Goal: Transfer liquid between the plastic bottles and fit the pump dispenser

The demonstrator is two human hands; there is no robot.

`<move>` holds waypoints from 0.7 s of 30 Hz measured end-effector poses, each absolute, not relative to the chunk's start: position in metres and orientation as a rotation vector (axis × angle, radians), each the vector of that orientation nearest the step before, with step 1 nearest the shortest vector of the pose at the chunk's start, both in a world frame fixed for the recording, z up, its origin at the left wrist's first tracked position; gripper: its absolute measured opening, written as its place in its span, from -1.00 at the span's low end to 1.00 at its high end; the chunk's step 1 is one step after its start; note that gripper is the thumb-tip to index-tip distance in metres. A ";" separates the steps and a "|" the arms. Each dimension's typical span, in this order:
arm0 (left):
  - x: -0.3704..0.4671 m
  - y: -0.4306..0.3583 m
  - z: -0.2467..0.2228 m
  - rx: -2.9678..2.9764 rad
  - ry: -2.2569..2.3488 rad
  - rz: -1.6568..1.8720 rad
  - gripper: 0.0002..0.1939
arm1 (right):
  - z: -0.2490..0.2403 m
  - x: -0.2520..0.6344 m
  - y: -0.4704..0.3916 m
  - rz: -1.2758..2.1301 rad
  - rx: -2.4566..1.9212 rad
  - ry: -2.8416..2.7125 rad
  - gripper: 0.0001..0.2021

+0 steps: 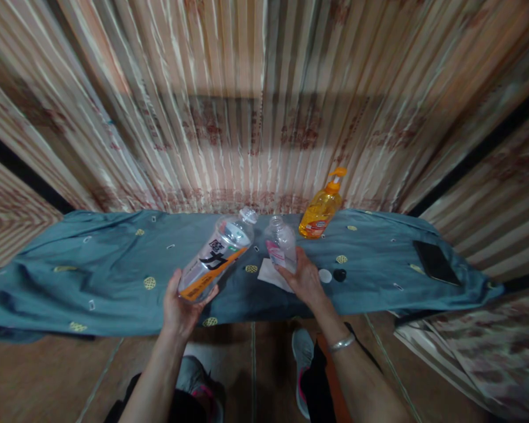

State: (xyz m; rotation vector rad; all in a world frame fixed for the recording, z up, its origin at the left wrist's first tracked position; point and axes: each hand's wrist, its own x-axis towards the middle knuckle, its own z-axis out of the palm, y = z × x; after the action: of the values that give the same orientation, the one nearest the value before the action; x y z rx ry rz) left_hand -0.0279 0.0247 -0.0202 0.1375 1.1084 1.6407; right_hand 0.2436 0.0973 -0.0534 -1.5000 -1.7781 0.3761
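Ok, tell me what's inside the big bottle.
The big bottle shows no coloured contents through its clear shoulder; lower down, its label covers the inside, so I can't tell.

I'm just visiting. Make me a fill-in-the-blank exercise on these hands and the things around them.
The left hand holds the larger bottle, whose label has a bright ____ band.
The right hand holds the smaller bottle; the silvery bracelet is on the ____ arm.
Of the cloth-covered table's near and far edges, the pump bottle stands closer to the ____ one.
The black disc lies beside a ____ disc.

Missing words: orange; right; far; white.
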 end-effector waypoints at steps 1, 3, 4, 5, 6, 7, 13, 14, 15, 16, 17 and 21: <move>-0.029 0.025 -0.020 0.141 1.119 1.643 -0.59 | -0.054 0.243 0.097 0.357 -1.491 -1.794 -0.47; -0.030 0.025 -0.019 0.144 1.142 1.650 -0.61 | -0.055 0.243 0.097 0.326 -1.484 -1.822 -0.45; -0.030 0.025 -0.018 0.147 1.151 1.654 -0.63 | -0.056 0.243 0.097 0.313 -1.486 -1.835 -0.45; -0.031 0.025 -0.017 0.151 1.158 1.658 -0.65 | -0.055 0.243 0.097 0.303 -1.493 -1.843 -0.44; -0.031 0.025 -0.016 0.155 1.164 1.663 -0.67 | -0.055 0.243 0.097 0.296 -1.504 -1.847 -0.43; -0.032 0.025 -0.015 0.159 1.170 1.667 -0.70 | -0.055 0.242 0.097 0.291 -1.514 -1.850 -0.42; -0.033 0.023 -0.008 0.189 1.201 1.679 -0.79 | -0.054 0.238 0.096 0.285 -1.528 -1.847 -0.43; -0.033 0.023 -0.008 0.196 1.205 1.678 -0.78 | -0.054 0.238 0.096 0.282 -1.525 -1.849 -0.43; -0.033 0.023 -0.008 0.203 1.208 1.678 -0.78 | -0.054 0.238 0.096 0.278 -1.523 -1.852 -0.43; -0.034 0.023 -0.008 0.210 1.212 1.680 -0.78 | -0.055 0.238 0.096 0.270 -1.521 -1.855 -0.43; -0.035 0.023 -0.008 0.219 1.216 1.681 -0.77 | -0.055 0.238 0.096 0.262 -1.521 -1.860 -0.43; -0.039 0.022 -0.011 0.259 1.222 1.690 -0.72 | -0.056 0.239 0.097 0.229 -1.520 -1.880 -0.44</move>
State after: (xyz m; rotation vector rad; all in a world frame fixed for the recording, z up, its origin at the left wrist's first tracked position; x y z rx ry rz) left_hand -0.0391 0.0220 -0.0112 0.2593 1.2220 1.6899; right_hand 0.2386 0.0969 -0.0559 -1.5201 -1.8799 0.2293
